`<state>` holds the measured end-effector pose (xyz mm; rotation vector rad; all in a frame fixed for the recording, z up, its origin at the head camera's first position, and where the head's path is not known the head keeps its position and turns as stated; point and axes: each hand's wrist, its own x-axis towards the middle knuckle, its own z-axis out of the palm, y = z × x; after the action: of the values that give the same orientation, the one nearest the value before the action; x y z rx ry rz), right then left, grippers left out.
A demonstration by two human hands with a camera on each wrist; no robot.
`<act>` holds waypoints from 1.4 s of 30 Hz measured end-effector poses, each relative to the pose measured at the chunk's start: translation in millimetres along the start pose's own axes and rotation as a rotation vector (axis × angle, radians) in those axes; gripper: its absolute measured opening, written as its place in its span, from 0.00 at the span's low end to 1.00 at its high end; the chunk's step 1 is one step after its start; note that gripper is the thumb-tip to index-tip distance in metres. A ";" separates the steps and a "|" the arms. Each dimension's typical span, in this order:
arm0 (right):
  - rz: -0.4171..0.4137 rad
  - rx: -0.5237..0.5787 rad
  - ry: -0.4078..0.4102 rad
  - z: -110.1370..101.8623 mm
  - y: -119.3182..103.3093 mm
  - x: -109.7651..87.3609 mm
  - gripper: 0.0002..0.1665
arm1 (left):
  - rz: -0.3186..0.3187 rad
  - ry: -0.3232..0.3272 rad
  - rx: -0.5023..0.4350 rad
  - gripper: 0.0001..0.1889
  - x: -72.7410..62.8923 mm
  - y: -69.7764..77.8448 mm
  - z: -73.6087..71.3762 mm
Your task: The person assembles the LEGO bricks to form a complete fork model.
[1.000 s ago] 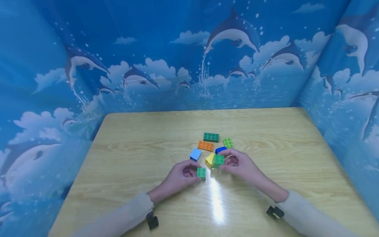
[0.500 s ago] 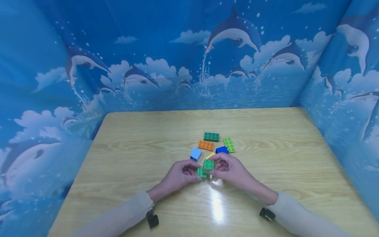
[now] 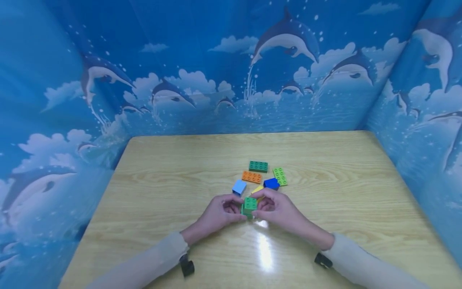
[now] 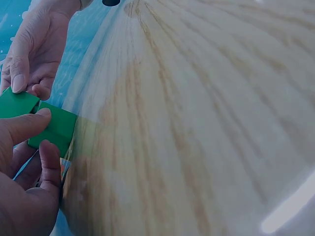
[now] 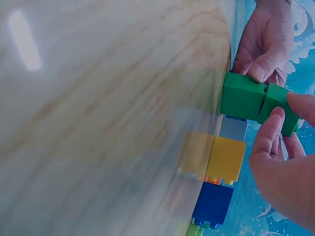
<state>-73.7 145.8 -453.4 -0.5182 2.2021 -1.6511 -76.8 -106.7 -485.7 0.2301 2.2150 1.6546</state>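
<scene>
My left hand [image 3: 223, 209] pinches a green building brick [image 4: 58, 129] that stands on the table, thumb on its near side. Right above it, a second green brick [image 3: 250, 203] with studs on top is pinched between the thumb and fingers of my right hand [image 3: 276, 206]. In the right wrist view this upper brick [image 5: 278, 107] sits slightly tilted against the lower one [image 5: 241, 96], with a thin dark seam between them. Seen from the head, the upper brick hides most of the lower one. A yellow brick [image 5: 226, 158] lies just behind, partly covered by my right fingers.
Behind the hands lie a light blue brick [image 3: 239, 187], an orange brick [image 3: 251, 177], a dark green brick [image 3: 258, 166], a blue brick [image 3: 271, 184] and a lime green brick [image 3: 280, 176]. A dolphin-print curtain [image 3: 231, 96] surrounds the wooden table [image 3: 162, 168].
My right hand has moved left and toward me with its green brick, from beside the yellow brick to over the left hand's brick. The left hand has stayed in place.
</scene>
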 end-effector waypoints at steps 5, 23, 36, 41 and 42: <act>-0.006 -0.014 0.002 1.2 -2.0 0.7 0.27 | 0.017 0.001 0.018 0.24 0.0 1.4 -0.6; -0.014 -0.104 0.043 5.5 -6.6 4.2 0.25 | 0.094 -0.041 0.000 0.23 -0.9 1.4 -3.4; 0.005 -0.131 0.045 4.3 -8.2 5.7 0.25 | 0.068 -0.069 0.011 0.20 3.9 4.7 -6.9; 0.030 -0.119 0.033 3.5 -11.5 5.9 0.25 | 0.069 -0.080 0.003 0.19 4.8 2.8 -7.7; 0.032 -0.118 0.030 3.5 -11.9 5.9 0.25 | 0.068 -0.083 -0.002 0.19 4.9 2.3 -7.9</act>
<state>-76.2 137.0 -443.1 -0.4888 2.3282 -1.5288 -84.5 -111.3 -482.6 0.3709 2.1667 1.6510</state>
